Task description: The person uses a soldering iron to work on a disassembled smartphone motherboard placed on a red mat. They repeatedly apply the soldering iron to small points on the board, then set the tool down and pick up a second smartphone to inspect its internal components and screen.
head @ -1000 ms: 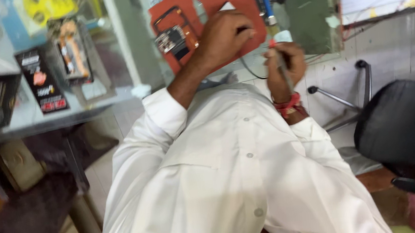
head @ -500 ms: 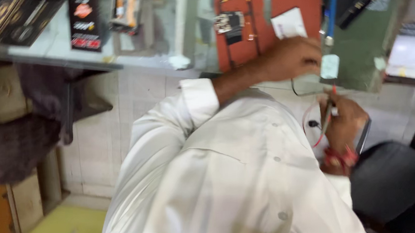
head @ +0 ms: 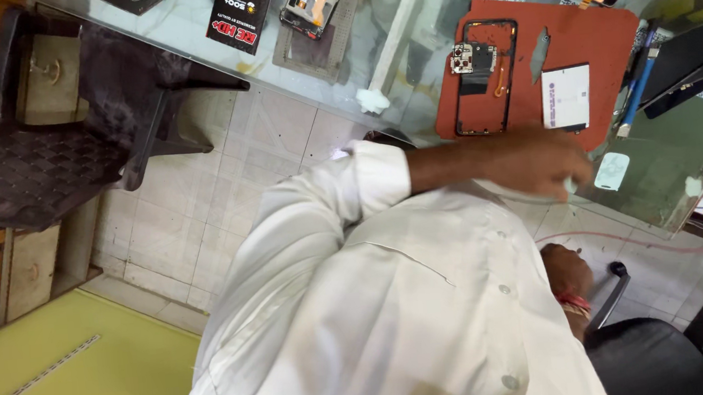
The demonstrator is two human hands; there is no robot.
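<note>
Hands apart: left hand (head: 537,162) hovers at the red mat (head: 598,32) by the opened phone (head: 480,74), grip unclear; right hand (head: 564,268) low, unclear. Best approach gently, avoiding loose parts.

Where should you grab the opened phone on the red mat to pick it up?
Probably by its two long side edges, near the lower half of the opened phone. It lies flat on the red mat with its insides facing up, and a camera part and an orange cable sit in the frame, so pinching the bare rim from above keeps fingers off them. The left hand is nearest.
</note>
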